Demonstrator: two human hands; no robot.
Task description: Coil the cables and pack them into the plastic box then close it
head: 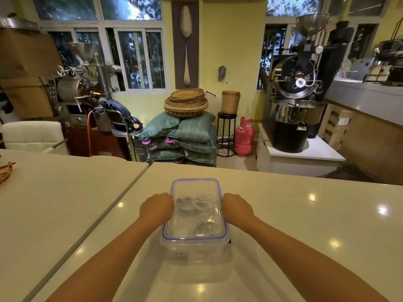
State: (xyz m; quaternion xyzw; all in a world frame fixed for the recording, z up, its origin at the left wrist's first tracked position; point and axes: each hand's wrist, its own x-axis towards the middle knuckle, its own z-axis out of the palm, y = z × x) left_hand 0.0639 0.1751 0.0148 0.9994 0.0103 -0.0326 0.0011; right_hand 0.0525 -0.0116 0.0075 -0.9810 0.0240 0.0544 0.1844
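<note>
Lidded plastic box (194, 240) on my counter (305, 214), coiled cables (201, 202) inside, my left hand (157, 207) and right hand (236, 207) curled against its long sides

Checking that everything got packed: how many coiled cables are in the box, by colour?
White coil: 1
Grey or dark coils: 2
Total: 3, seen through the lid of the plastic box; the view is blurry.

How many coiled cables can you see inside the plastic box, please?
3: a white coil at the far right, a grey coil to its left, another grey coil nearer the person. More may be hidden.
</note>
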